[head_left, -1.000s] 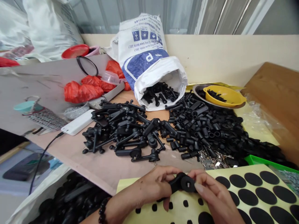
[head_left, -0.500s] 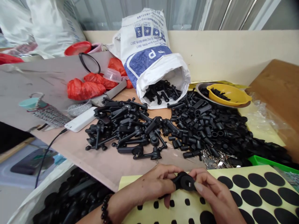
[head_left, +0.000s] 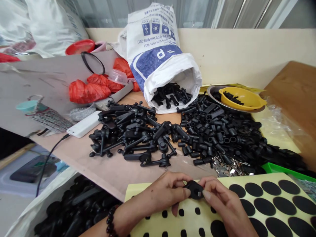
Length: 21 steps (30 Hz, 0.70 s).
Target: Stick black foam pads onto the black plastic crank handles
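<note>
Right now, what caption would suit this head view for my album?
Both hands, left and right, hold a black part over a sticker sheet, with black parts piled behind.

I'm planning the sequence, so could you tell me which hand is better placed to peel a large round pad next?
Probably the right hand: it lies beside the large round pads, whereas the left hand grips the black part.

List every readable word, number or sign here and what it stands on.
"P", large white letter, upside down on the blue patch of the white woven sack.
"0009 2017", upside down in a printed line above the patch; the rest of that line and the three small blue symbols are too blurred to read.
</note>
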Tool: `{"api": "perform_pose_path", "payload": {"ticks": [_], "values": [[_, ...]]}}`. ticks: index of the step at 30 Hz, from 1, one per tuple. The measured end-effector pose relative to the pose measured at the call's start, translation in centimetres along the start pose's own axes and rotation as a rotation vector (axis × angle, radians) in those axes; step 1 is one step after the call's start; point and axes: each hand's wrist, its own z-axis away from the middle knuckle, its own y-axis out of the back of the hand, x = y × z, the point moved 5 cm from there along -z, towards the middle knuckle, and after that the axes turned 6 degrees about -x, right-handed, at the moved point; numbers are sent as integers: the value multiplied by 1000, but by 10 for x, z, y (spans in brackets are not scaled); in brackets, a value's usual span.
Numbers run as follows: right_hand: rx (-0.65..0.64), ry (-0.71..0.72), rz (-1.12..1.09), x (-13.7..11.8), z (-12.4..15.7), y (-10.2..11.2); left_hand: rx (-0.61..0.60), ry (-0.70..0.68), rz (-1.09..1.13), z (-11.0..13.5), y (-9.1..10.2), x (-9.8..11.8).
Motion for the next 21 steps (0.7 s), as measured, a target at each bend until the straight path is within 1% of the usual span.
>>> {"api": "perform_pose_path", "payload": {"ticks": [2, 5, 8, 14, 17, 21], "values": [[16, 7, 3, -1, 1, -1, 10, 1, -4, -1, 0, -2], [36, 35, -5, -2, 2, -3, 72, -5, -36, -1, 0, -2], [52, 64, 4, -2, 2, -5, 151, -21, -129, 1, -1, 1], [131, 146, 101, -1, 8, -7, 252, -87, -309, 9, -5, 7], [139, 132, 120, 2, 10, -9, 298, -97, -369, 11, -6, 9], [116, 90, 101, 10, 9, -10, 335, -84, -401, 13, -8, 9]]}}
